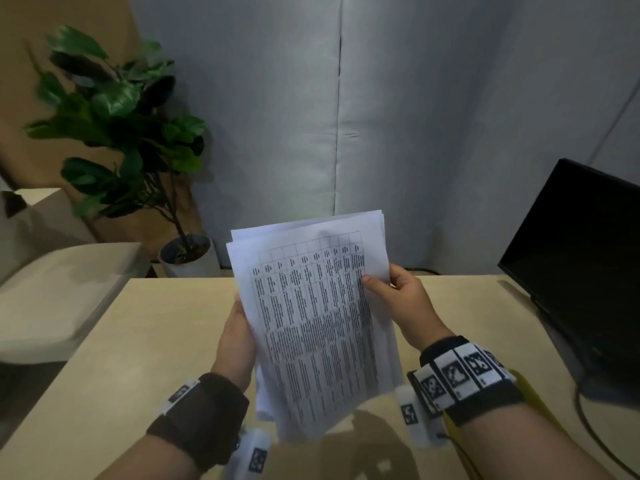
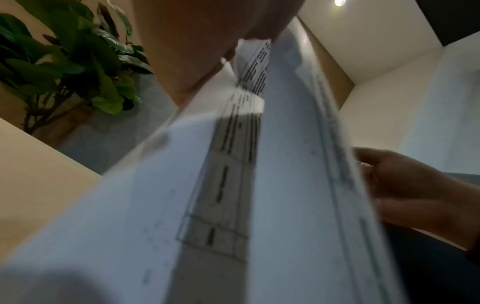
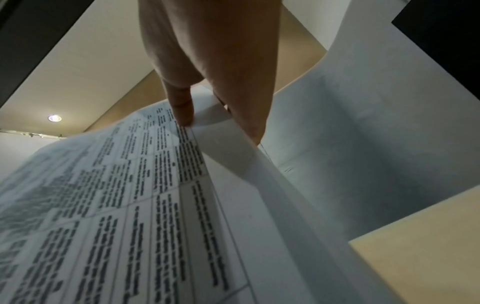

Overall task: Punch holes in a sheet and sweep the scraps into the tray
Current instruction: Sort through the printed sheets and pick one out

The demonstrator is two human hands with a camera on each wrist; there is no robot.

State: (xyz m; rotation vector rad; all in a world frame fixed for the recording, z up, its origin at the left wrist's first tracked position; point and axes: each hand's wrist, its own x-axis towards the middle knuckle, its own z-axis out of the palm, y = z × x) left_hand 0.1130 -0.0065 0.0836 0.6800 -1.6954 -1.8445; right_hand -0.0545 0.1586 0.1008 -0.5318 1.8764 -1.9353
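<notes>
1. Both hands are up off the desk (image 1: pixel 145 341) with a small stack of printed sheets (image 1: pixel 311 323) held between them, tilted up so the printed table faces my head cam.
2. Left hand (image 1: pixel 237 336) has the left edge of the stack. From the head view the fingers go behind the paper, and the left wrist cam is blurry but shows the hand (image 2: pixel 207 51) closed around that edge, so that grip is grasping the sheets.
3. Right hand (image 1: pixel 403 299) pinches the stack near its upper right corner, thumb on the printed face and fingers behind. Right wrist cam shows it nicely: the thumb (image 3: pixel 182 107) presses on the top sheet (image 3: pixel 130 205). Grip is grasping the sheets too.
4. The sheets aren't squared up; the top edges are fanned a bit.
5. Around it: potted plant (image 1: pixel 121 126) at back left, dark monitor (image 1: pixel 581 271) on the right of the desk.
</notes>
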